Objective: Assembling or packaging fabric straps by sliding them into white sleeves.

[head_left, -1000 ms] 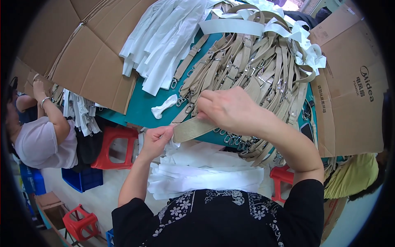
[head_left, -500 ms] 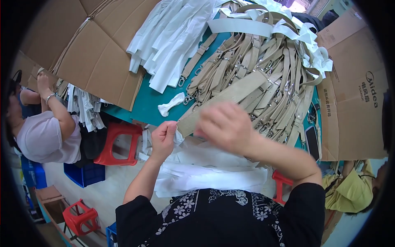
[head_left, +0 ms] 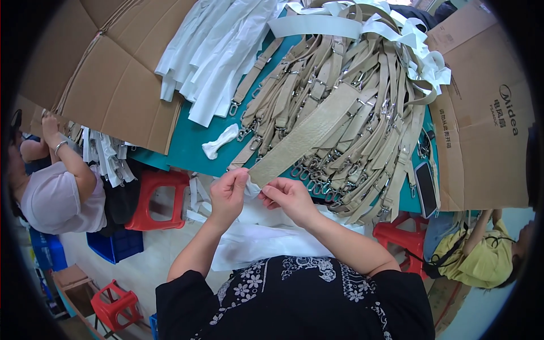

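Note:
A wide beige strap [head_left: 306, 136] lies slantwise over the pile, its near end by my hands. My left hand [head_left: 228, 195] is closed in a pinch on a soft white wrapping [head_left: 251, 189] at that end. My right hand [head_left: 290, 201] sits just to the right, thumb and fingertips pinched together at the other edge of the wrapping. What lies inside the white wrapping is hidden. Beyond them spreads a heap of narrower beige straps [head_left: 391, 130] with metal clips and buckles. A crumpled white piece [head_left: 221, 140] rests on the teal table [head_left: 195, 122].
Long white sheets [head_left: 212, 56] lie at the far left beside cardboard [head_left: 122, 85]. A cardboard box [head_left: 479, 113] and a phone [head_left: 425, 187] are at right. White material [head_left: 260, 243] hangs before me. Co-workers sit at left [head_left: 62, 192] and right [head_left: 481, 255], near red stools [head_left: 156, 201].
My right hand, blurred above the strap before, has come down and left to its near end. My left hand keeps its pinch there. The whole view has shifted slightly.

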### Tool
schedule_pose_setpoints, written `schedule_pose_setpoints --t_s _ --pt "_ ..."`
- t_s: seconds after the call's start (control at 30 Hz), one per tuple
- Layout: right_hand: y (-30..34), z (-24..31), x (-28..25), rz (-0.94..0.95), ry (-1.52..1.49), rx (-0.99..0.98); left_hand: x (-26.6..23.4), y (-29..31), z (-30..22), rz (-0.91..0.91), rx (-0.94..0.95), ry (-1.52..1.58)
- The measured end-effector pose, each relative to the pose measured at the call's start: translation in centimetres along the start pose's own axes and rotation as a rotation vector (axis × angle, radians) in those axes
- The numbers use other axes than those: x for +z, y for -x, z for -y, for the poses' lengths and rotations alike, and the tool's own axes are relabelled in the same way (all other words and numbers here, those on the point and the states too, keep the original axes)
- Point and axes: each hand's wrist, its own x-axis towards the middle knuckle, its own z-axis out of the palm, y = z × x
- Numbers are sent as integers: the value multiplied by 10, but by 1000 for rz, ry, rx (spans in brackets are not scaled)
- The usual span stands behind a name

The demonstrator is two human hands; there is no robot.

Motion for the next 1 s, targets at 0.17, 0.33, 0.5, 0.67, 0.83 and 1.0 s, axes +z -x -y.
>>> schedule_pose_setpoints --t_s 0.17,0.33,0.5,0.67,0.83,1.0 --pt "0 13 -12 67 -2 170 6 -2 -3 87 61 -28" --pt "2 11 -28 112 105 101 3 -8 -8 321 39 26" --pt "15 14 -45 23 -3 36 3 -18 -12 527 25 29" --pt "16 76 -97 173 -354 -424 0 -25 -18 527 7 9" --pt "31 118 -43 -230 -75 -496 -15 -26 -26 450 57 85" --pt "14 100 12 -460 42 -930 -41 -26 -22 260 107 31"
